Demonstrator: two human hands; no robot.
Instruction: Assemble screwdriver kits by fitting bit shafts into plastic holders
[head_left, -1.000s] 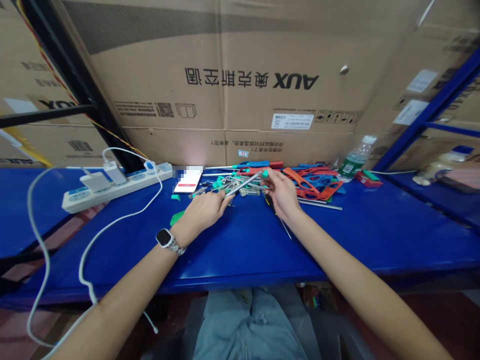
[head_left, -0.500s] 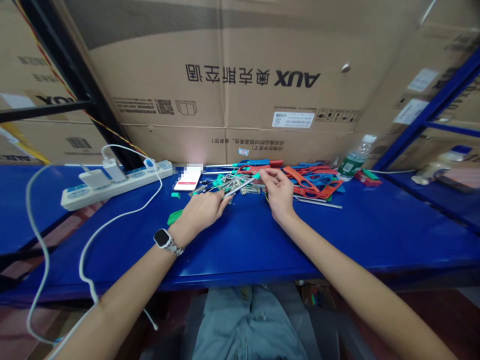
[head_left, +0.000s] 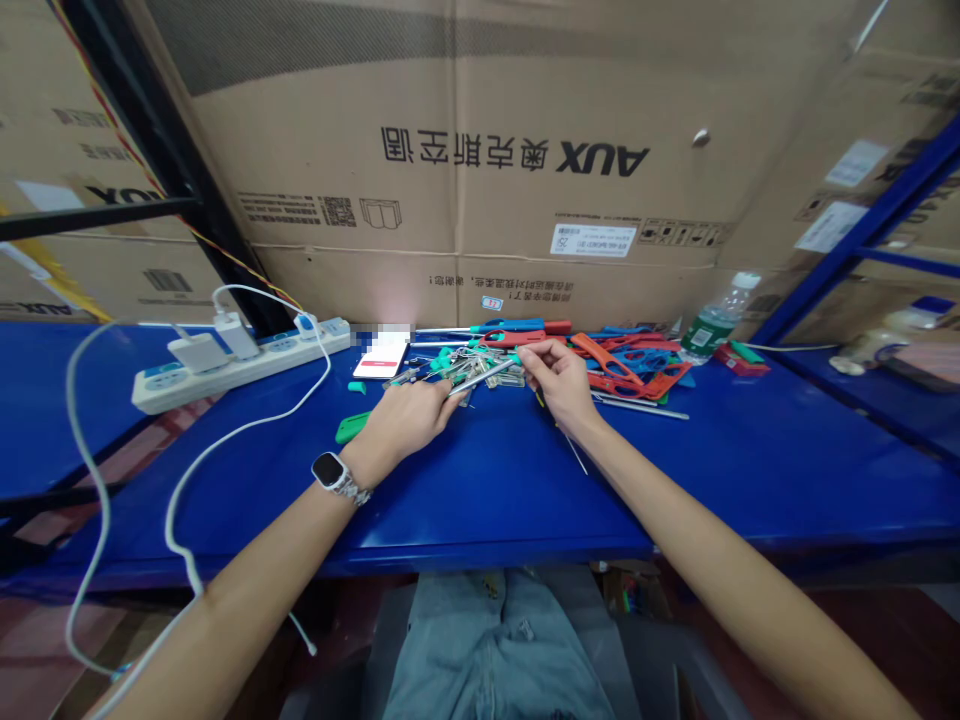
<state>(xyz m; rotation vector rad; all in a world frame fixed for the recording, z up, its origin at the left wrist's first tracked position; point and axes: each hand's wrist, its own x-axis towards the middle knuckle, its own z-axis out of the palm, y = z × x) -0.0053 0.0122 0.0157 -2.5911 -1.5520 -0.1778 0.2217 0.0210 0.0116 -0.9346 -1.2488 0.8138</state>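
Note:
A slim silver metal tube (head_left: pixel 484 377) spans the gap between my hands. My left hand (head_left: pixel 409 412) is closed around its near end, palm down. My right hand (head_left: pixel 559 388) pinches at its far end, where a green tip shows in part between the fingertips. Below my right hand hangs a thin wire (head_left: pixel 577 457) with a yellow part near the fingers; its upper end is hidden. Just behind the tube lies a heap of small metal and green parts (head_left: pixel 469 357). A green plastic piece (head_left: pixel 351 428) rests beside my left wrist.
Red and blue plastic handle shells (head_left: pixel 600 350) lie right of the heap. A bottle (head_left: pixel 712 325) stands behind them. At the left are a lit phone (head_left: pixel 381 358) and a white power strip (head_left: pixel 247 368) with trailing cables. Large cartons (head_left: pixel 480 200) wall off the table's back.
The thin wire now hangs clearly below my right hand, where earlier only a bit of yellow showed. Both hands keep their hold on the tube. The view has shifted slightly.

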